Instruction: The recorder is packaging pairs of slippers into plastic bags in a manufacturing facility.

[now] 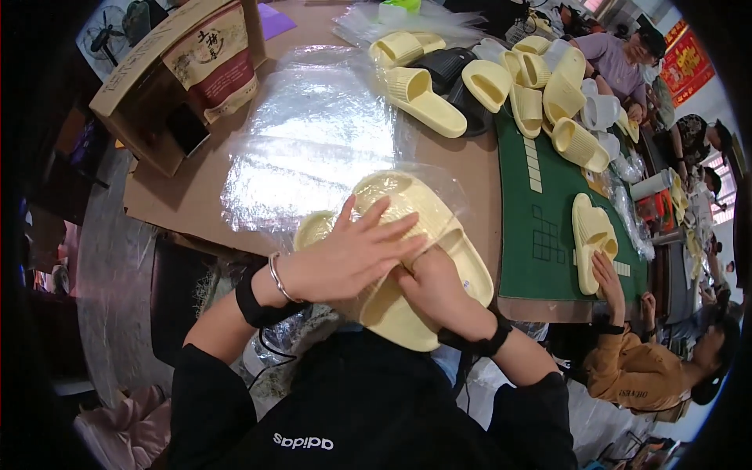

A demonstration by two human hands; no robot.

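The left hand lies spread over a clear bag; the right hand is curled at a strap, its fingertips hidden, so I cannot tell what it pinches. Two yellow slippers are between them, at the near edge of the counter. They look light and soft, the film slippery; the sole sides should give the safest hold. Farther out are one cardboard box, one pouch, and one slipper under a co-worker's hand.
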